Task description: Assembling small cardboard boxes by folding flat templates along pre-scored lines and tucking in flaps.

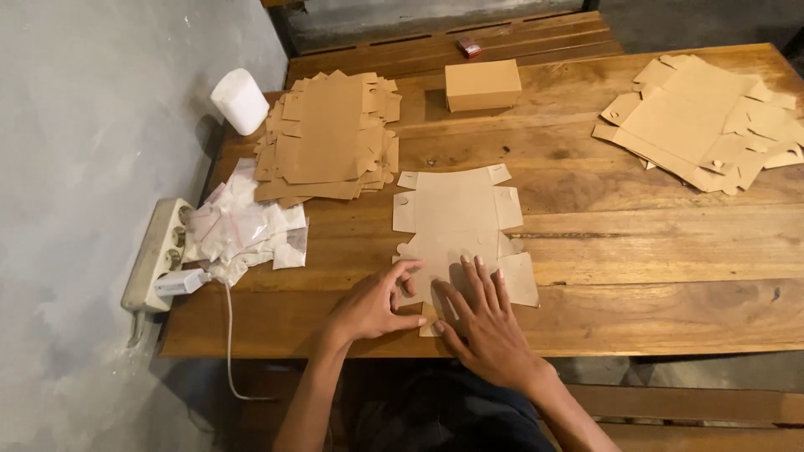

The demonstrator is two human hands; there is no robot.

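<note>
The left hand (373, 305) rests on the near left edge of a flat blank (459, 226), a pale die-cut cardboard sheet lying unfolded on the tabletop (653, 251). Its thumb and forefinger are curled around the sheet's lower left flap, pinching it lightly; the other fingers are bent beneath. The right hand (486, 322) lies just beside it, touching the same blank, palm down with fingers spread and straight, pressing the sheet's lower middle flat against the wood; it grips nothing. The two hands almost meet at the blank's near edge, close to the front rim of the tabletop.

The blank stretches away from the hands towards the middle of the tabletop, its side flaps and small tabs spread out on both sides.

Farther off to the left sits a stack (328, 138) of brown blanks, fanned unevenly. Well apart on the far right lies a second pile (703, 121) of the same kind, looser and slanted. Between them, near the far edge, stands a box (482, 84), folded and closed, and behind it a small red pack (469, 47) lies on a bench.

At the left edge are clear plastic bags (243, 230) in a heap, a white roll (240, 101) beyond them, and a power strip (155, 255) with a white charger (180, 282) plugged in, its cable hanging down over the tabletop's front.
</note>
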